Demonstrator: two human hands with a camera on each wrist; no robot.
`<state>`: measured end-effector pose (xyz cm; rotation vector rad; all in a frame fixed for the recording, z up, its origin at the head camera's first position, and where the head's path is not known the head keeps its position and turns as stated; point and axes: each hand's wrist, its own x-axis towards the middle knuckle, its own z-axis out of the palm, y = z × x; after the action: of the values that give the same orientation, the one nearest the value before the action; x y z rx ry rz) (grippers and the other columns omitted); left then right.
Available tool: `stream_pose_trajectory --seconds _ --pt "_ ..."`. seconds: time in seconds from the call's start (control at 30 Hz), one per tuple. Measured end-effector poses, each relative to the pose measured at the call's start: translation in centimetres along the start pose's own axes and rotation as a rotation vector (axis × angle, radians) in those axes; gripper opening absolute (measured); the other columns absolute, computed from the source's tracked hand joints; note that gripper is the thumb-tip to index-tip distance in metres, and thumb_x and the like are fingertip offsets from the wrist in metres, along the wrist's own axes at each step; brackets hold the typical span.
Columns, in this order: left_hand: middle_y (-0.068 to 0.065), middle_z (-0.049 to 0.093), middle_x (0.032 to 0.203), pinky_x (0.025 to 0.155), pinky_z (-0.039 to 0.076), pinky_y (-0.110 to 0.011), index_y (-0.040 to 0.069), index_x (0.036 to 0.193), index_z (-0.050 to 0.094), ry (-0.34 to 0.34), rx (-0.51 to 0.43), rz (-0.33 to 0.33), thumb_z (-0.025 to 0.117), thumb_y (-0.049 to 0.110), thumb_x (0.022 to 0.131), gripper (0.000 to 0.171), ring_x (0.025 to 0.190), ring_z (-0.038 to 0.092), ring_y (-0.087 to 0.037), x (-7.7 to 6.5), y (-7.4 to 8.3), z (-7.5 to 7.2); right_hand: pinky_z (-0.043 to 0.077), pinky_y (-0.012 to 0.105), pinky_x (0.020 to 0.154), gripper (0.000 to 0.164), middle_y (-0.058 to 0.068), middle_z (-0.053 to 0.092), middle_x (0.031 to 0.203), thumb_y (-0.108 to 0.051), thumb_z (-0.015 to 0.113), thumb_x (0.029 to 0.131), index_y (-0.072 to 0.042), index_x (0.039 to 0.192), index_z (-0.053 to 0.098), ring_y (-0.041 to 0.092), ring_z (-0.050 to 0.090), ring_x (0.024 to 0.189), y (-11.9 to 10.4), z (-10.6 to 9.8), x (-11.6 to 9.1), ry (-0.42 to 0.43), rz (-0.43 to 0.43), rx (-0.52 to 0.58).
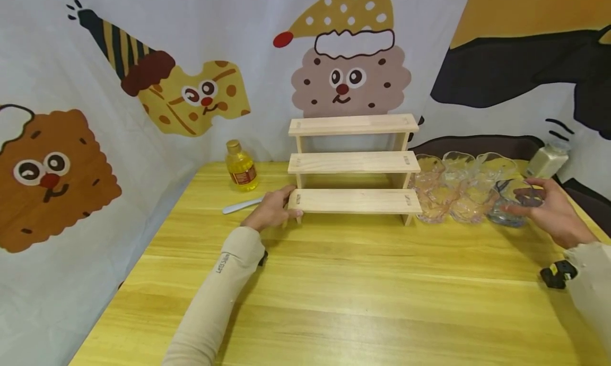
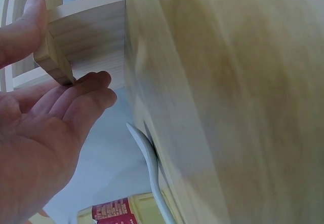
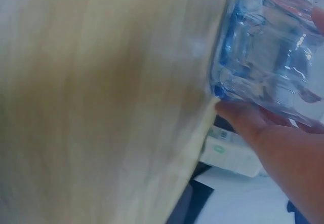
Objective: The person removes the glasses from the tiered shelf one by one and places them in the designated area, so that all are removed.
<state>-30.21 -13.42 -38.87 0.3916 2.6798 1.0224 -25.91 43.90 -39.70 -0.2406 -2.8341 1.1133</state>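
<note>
A three-tier wooden display rack (image 1: 354,200) stands at the back of the table. My left hand (image 1: 273,209) holds the left end of its lowest board, the thumb on one side and the fingers on the other; in the left wrist view the board's end (image 2: 53,62) sits between them. At the right, my right hand (image 1: 556,212) grips a bluish clear glass (image 1: 507,217), with the thumb on the near side and the fingers around the far side. In the right wrist view this blue glass (image 3: 268,57) stands on the table with fingertips low against its side.
Several clear and pinkish glasses (image 1: 465,209) crowd between the rack and the blue glass. A jar of pale contents (image 1: 548,160) stands behind them. Left of the rack are a bottle of yellow liquid (image 1: 242,170) and a pale flat-handled utensil (image 1: 238,206). A printed cloth (image 1: 267,90) hangs behind.
</note>
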Motion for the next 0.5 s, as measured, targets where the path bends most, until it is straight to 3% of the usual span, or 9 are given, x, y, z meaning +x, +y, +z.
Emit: stream_pose_trajectory --seconds 0.07,0.17,0.33,0.5 --pt "-0.019 0.047 0.154 0.115 0.045 -0.046 0.01 0.158 0.03 0.015 0.026 0.01 0.071 0.026 0.095 0.077 0.142 0.048 -0.033 -0.1 0.0 0.1 0.054 0.045 0.083 0.103 0.045 0.019 0.154 -0.03 0.068 0.095 0.007 0.158 -0.004 0.064 0.025 0.135 -0.4 -0.3 -0.3 -0.01 0.018 -0.018" --pt "-0.021 0.048 0.153 0.115 0.045 -0.047 0.009 0.158 0.032 0.04 0.076 0.03 0.072 0.027 0.094 0.077 0.141 0.049 -0.034 -0.6 -0.1 0.2 0.033 0.079 0.096 0.102 0.044 0.008 0.157 -0.029 0.066 0.096 0.005 0.158 -0.007 0.066 0.014 0.14 -1.5 -0.9 -1.1 0.014 0.047 -0.085" --pt "-0.022 0.056 0.146 0.109 0.05 -0.049 0.008 0.154 0.04 0.098 0.166 0.049 0.072 0.027 0.095 0.07 0.133 0.056 -0.037 -1.8 0.3 0.2 0.028 0.08 0.101 0.092 0.042 0.012 0.158 -0.028 0.063 0.097 0.004 0.159 0.002 0.065 0.018 0.139 -4.3 -1.1 -2.2 0.095 0.028 -0.219" --pt "-0.021 0.062 0.139 0.104 0.053 -0.05 0.009 0.148 0.049 0.154 0.228 0.053 0.066 0.032 0.098 0.058 0.124 0.062 -0.037 -2.5 1.3 0.0 0.027 0.078 0.101 0.079 0.044 0.026 0.152 -0.025 0.061 0.099 0.009 0.156 0.018 0.066 0.028 0.132 -7.0 0.1 -2.9 0.129 -0.145 -0.255"
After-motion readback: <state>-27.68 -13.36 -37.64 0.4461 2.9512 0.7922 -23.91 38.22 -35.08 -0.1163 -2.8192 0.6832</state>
